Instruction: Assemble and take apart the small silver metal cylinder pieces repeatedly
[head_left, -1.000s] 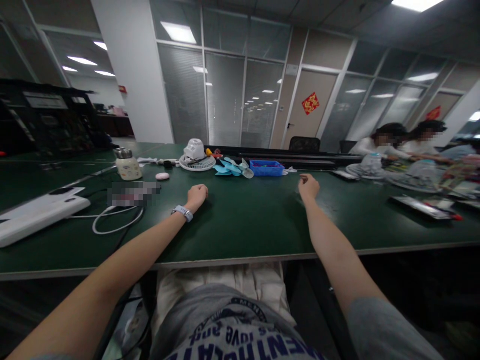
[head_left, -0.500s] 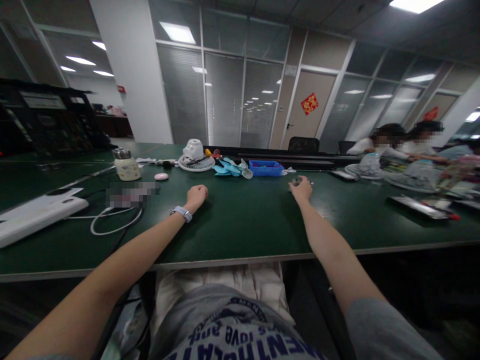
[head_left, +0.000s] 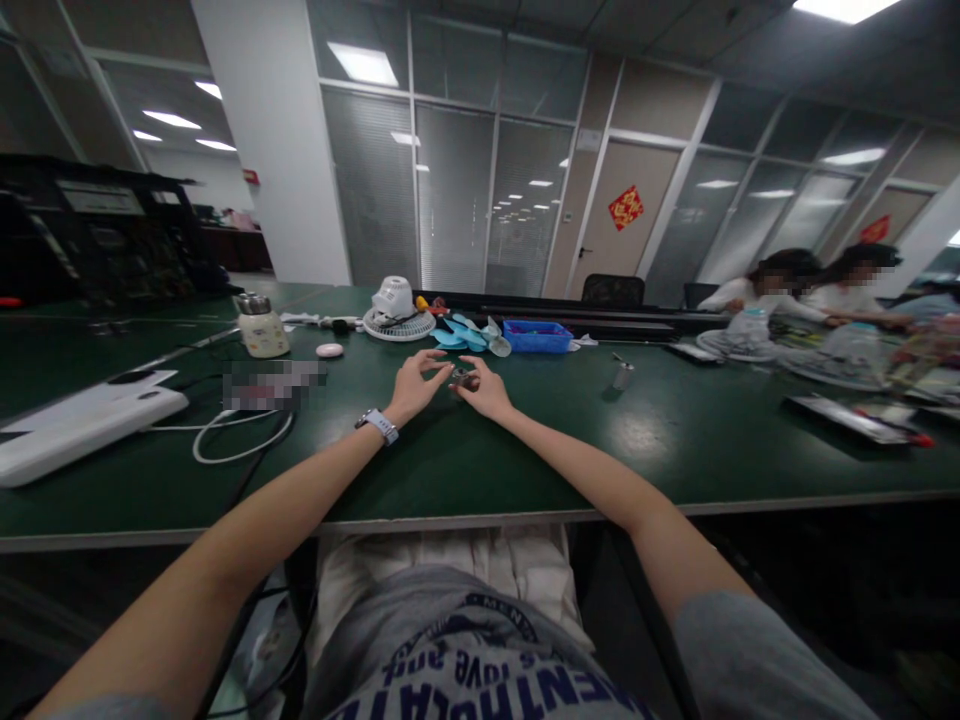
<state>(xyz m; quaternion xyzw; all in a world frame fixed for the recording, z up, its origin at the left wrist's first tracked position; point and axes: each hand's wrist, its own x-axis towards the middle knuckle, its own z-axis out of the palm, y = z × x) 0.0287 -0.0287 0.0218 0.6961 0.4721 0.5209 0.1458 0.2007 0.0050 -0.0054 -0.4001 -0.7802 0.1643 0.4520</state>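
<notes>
My left hand (head_left: 414, 385) and my right hand (head_left: 485, 388) meet over the middle of the green table (head_left: 525, 450). Between their fingertips sits a small dark metal part (head_left: 463, 379); both hands pinch it from either side. A watch is on my left wrist (head_left: 377, 424). A small silver tool (head_left: 622, 374) stands on the table to the right of my hands. Behind them lie a white fan housing (head_left: 395, 308), light blue fan blades (head_left: 469, 337) and a blue tray (head_left: 536, 336).
A white flat device (head_left: 82, 420) and a coiled white cable (head_left: 244, 437) lie at the left, with a cream jar (head_left: 262, 326) and a pink disc (head_left: 329, 350) behind. Two people sit at the far right by clutter. The table's near edge (head_left: 480, 518) runs above my lap.
My right hand has moved left from the right side of the table, carrying a small part to the middle. My left hand opened from a fist and met it.
</notes>
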